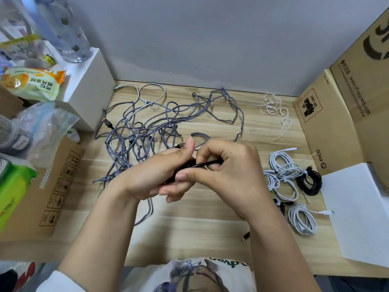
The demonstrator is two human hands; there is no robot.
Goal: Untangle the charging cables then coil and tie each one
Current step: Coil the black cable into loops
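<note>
Table point(189, 232): light wood grain, set against a grey wall; carries all the cables.
Left hand point(155, 173): held above the table's middle, thumb raised, fingers curled; its grip closes round the black cable.
Right hand point(229, 171): touching the left hand from the right, fingers curled inward; its grip pinches the same black cable.
Black cable point(202, 164): a dark, thin bundle held between both hands, off the table; how far it is coiled cannot be told, as the fingers hide most of it.
Tangled cables point(160, 123): grey-purple braided leads in a loose knot, spread over the table's far left and middle, behind the hands; one strand runs down under the left wrist.
White thin cable point(150, 93): looped at the far edge of the tangle, near the wall.
White earphones point(275, 110): lying loose, far right of the tangle, apart from it.
White coiled cables point(283, 171): several tied bundles grouped at the right of the table.
Black coiled cable point(309, 182): tied bundle just beside the white ones, on their right.
White coil, nearer point(302, 220): separate bundle closer to the person, near the white sheet point(357, 213).
Cardboard box point(341, 102): stands at the right edge.
White box point(90, 89): at left, bearing a clear bottle point(69, 34).
Snack packet point(33, 83): left edge.
</note>
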